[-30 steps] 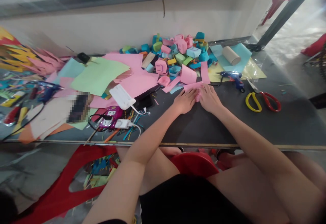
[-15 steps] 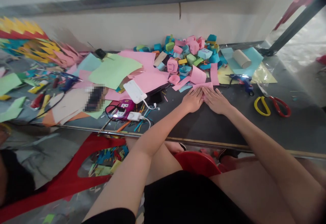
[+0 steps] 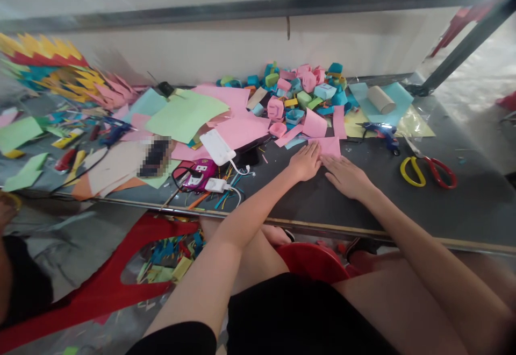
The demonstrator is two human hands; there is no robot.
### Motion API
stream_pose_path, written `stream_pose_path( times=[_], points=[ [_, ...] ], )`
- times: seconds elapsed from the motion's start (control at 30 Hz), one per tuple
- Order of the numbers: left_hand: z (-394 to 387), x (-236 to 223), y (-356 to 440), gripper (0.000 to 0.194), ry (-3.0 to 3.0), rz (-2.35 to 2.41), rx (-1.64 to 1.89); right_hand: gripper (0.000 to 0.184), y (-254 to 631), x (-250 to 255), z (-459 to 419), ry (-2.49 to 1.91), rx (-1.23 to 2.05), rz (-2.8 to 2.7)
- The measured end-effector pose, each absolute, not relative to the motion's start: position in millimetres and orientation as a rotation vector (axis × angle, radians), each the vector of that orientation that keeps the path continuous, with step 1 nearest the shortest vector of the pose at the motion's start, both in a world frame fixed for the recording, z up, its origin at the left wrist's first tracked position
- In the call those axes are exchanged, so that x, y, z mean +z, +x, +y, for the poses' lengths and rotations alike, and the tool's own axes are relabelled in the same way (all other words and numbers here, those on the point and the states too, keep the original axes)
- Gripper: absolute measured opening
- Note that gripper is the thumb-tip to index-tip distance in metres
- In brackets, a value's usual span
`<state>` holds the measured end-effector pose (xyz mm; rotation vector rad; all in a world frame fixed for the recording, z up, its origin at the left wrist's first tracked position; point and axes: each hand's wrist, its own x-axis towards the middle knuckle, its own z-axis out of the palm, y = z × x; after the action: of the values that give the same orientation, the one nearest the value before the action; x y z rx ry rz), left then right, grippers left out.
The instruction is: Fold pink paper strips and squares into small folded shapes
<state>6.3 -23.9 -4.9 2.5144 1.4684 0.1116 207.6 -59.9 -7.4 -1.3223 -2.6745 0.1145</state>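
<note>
Where left hand (image 3: 305, 162), right hand (image 3: 350, 176) rest, pink paper (image 3: 331, 146) extends beyond fingertips (image 3: 313, 149).

- Small rectangular pink paper piece (image 3: 331, 146): on the flat grey desk (image 3: 455, 212), beneath the left fingers (image 3: 311, 151); right fingers (image 3: 334, 165) at its near edge.
- Heap of little multicoloured paper boxes (image 3: 305, 101): behind.
- Blue plastic glue gun (image 3: 382, 129): right.
- Yellow-and-red-handled metal scissors (image 3: 434, 172): farther right.
</note>
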Motion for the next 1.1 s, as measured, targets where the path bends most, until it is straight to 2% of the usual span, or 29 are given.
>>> stream_pose_path(
  times=[0.23,0.6,0.77,0.9,1.1],
  points=[
    [-27.8,-8.5,1.4,0.065,2.541,1.446,0.196,0.065,206.7,-7.5,-69.1,-1.329,0.202,-2.683],
    [-27.0,-1.6,-9.8,0.066,2.479,1.386,0.247,0.057,230.5,2.2,-88.4,-1.336,0.191,-2.615],
    [-25.8,-5.6,-11.3,0.057,2.538,1.291,0.267,0.051,236.4,-1.0,-89.8,-1.304,0.274,-2.476],
    [-22.8,-9.2,-6.8,0.055,2.477,1.438,0.347,0.051,233.3,-3.8,-67.0,-1.354,0.293,-2.353],
    [-21.7,-10.8,-5.8,0.066,2.317,1.684,0.48,0.031,210.0,-8.2,-18.1,-1.402,0.281,-2.126]
  ],
)
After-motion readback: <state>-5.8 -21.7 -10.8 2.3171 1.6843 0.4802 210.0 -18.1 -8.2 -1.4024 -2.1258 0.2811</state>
